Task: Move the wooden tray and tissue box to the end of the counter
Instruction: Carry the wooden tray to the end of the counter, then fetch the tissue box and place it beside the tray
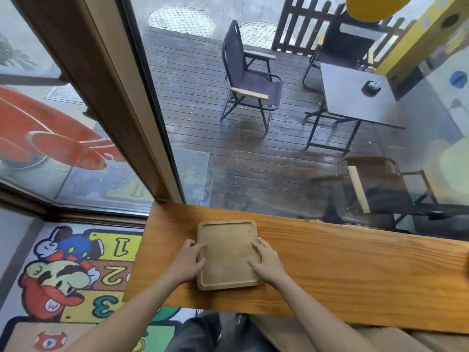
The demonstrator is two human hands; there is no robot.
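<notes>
A pale wooden tray with a raised rim lies flat on the orange-brown wooden counter, near the counter's left end. My left hand holds the tray's left edge, fingers curled over the rim. My right hand rests on the tray's right side, fingers spread over the rim and inner surface. Nothing lies in the tray. No tissue box shows in this view.
The counter's left end drops off to a cartoon floor mat. A large window runs right behind the counter, with a deck, folding chairs and a table outside. A brown window post meets the counter's far left corner.
</notes>
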